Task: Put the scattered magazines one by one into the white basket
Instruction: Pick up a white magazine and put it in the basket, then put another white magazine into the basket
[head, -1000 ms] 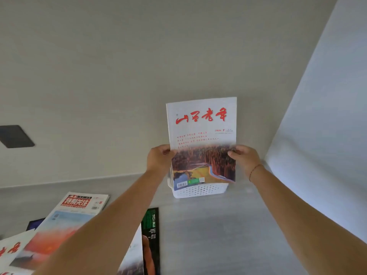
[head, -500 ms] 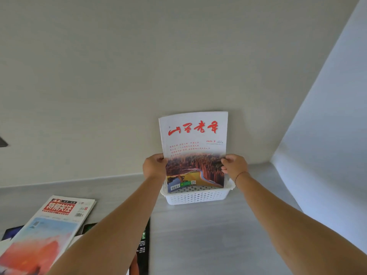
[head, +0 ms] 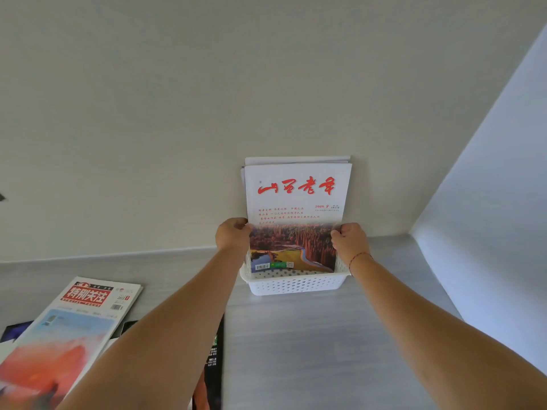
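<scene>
While upright in basket (head: 296, 287), magazine (head: 297, 196) against stack (head: 297, 160)

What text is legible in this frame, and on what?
"山西老年": red brush title on the held magazine, its lower edge in the white basket.
"2025 9": red, below that title, right side.
"特别关注": white on red, on the table magazine.
Unreadable: small red lines and barcode labels on the held magazine; fine print on the table magazine and black magazine.
</scene>
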Demonstrator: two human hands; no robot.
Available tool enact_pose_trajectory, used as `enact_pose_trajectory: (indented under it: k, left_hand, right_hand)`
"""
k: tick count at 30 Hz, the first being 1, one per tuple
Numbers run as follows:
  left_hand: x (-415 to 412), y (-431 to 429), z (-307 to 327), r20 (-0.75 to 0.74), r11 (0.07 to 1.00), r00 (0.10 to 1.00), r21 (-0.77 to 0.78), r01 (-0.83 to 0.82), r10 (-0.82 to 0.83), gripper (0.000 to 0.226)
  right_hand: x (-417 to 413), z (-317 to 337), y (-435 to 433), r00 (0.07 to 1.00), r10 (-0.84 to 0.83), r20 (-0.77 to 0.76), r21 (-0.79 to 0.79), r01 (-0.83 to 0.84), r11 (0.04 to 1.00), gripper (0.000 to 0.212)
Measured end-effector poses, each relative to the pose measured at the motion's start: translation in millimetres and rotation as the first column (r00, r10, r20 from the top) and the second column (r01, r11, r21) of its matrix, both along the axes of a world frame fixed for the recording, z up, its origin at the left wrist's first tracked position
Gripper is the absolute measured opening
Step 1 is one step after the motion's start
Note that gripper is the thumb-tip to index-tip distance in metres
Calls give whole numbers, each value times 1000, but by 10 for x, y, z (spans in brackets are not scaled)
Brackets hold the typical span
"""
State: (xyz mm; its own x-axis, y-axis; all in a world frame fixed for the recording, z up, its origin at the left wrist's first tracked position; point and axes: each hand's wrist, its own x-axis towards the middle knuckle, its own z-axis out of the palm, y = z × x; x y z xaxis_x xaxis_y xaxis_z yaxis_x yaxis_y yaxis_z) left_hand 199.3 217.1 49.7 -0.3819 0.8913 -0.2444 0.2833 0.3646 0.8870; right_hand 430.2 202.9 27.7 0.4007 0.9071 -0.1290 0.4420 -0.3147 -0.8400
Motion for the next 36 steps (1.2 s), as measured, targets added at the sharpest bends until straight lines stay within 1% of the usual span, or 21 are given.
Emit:
enact_pose_trajectory:
  k: [2,4,5,8,10,12,14,16,18,20,21,22,23,25,26,30,33,35,36]
  left_hand:
    - [-22,-83,-11,-5,1000,1000,11,4,-4,22]
    - [-62,-227,-1,-5,1000,1000,28,-13,13,23]
    - [-94,-317,6,7,999,1000,41,-24,23,22]
    - [-243,-671,27,22,997,999,66,-41,39,21]
    - [-385,-974,1,17,996,998,74,-53,52,21]
    - [-559,-1320,-74,-2,996,998,63,-70,70,21]
    - [-751,-1690,-182,-36,995,995,19,-97,98,20]
    - [-943,-2091,-304,-42,991,990,-34,-133,131,20]
    - [-1121,-2502,-445,-48,982,986,-92,-163,159,21]
    - [-1291,-2914,-597,-72,966,982,-181,-184,174,21]
    - [-1367,-3107,-668,-85,957,982,-221,-186,171,21]
    - [-1437,-3291,-731,-88,949,981,-251,-189,172,20]
    - [-1506,-3455,-778,-76,942,981,-273,-194,179,19]
    - [-1636,-3736,-842,-36,933,979,-298,-203,201,19]
    - [-1697,-3851,-869,-19,931,979,-308,-198,202,20]
    - [-1874,-4193,-917,-17,926,986,-343,-159,163,20]
    - [-1919,-4302,-901,-30,912,992,-390,-126,124,21]
    - [-1925,-4337,-879,-80,895,996,-442,-64,31,15]
    - [-1929,-4350,-877,-107,887,994,-460,-33,-19,13]
  right_hand:
    - [-25,11,-67,999,-8,54,2,8,1000,10]
    - [-64,45,-202,997,-46,56,-2,46,999,25]
    - [-93,58,-289,995,-79,58,11,79,997,28]
    - [-240,113,-642,981,-158,114,104,146,984,21]
    - [-394,104,-929,981,-146,131,139,127,982,22]
    - [-587,28,-1261,990,-63,126,131,47,990,21]
    - [-800,-88,-1626,994,48,99,47,-52,998,20]
    - [-1012,-245,-1994,980,195,52,-70,-191,979,19]
    - [-1208,-402,-2342,938,346,31,-208,-333,920,20]
    - [-1375,-536,-2645,881,467,77,-303,-426,852,17]
    - [-1449,-576,-2771,858,503,106,-332,-446,831,14]
    - [-1514,-601,-2882,834,532,144,-361,-457,813,15]
    - [-1573,-619,-2971,798,567,205,-384,-467,796,19]
    - [-1672,-626,-3107,695,639,328,-427,-494,757,29]
    - [-1711,-617,-3158,664,659,354,-438,-504,744,31]
    - [-1820,-583,-3270,607,699,378,-505,-498,705,40]
    - [-1885,-563,-3275,614,677,407,-520,-453,724,43]
    - [-1935,-534,-3259,607,673,422,-546,-423,723,38]
    - [-1955,-515,-3255,581,686,438,-570,-410,712,31]
